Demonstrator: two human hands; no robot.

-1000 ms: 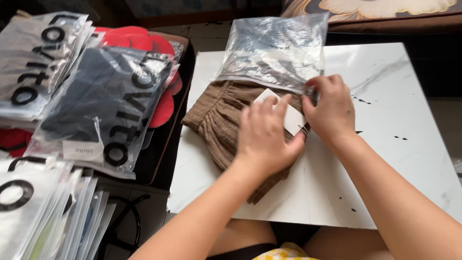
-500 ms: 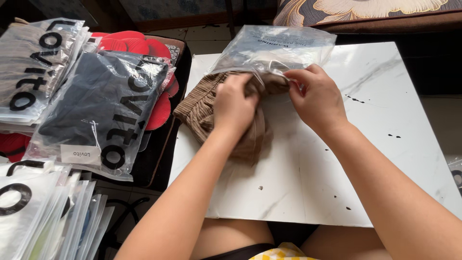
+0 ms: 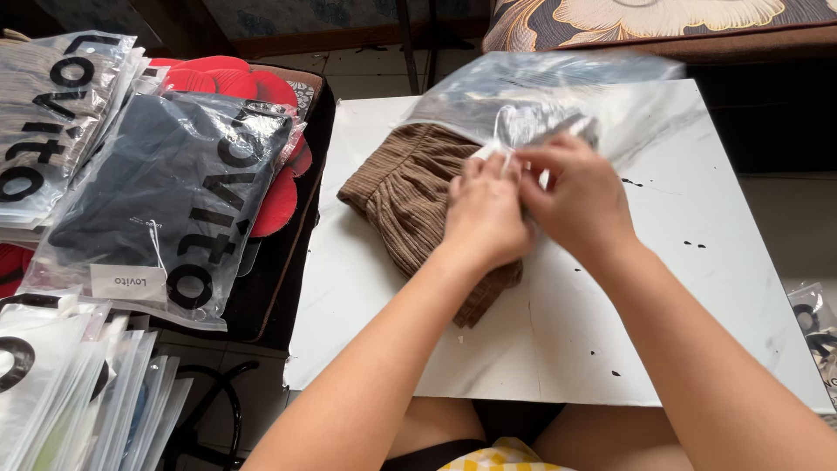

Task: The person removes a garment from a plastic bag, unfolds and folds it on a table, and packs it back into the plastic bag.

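The brown folded garment (image 3: 410, 196) lies on the white worktop (image 3: 610, 296), half inside a clear plastic bag (image 3: 558, 96). The left hand (image 3: 484, 214) presses it; the right hand (image 3: 580, 201) fingers pinch the bag's mouth. Soft, light cloth and slippery film: best gripped at the edges.

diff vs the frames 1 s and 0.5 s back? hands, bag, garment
The left hand left the brown garment, which it pressed flat then bunched, and now meets the right hand at the mouth of the clear bag. The bag has swung to the right. The white tag is now hidden. The garment stays half out on the white board; the stacks of bagged clothes are unchanged.
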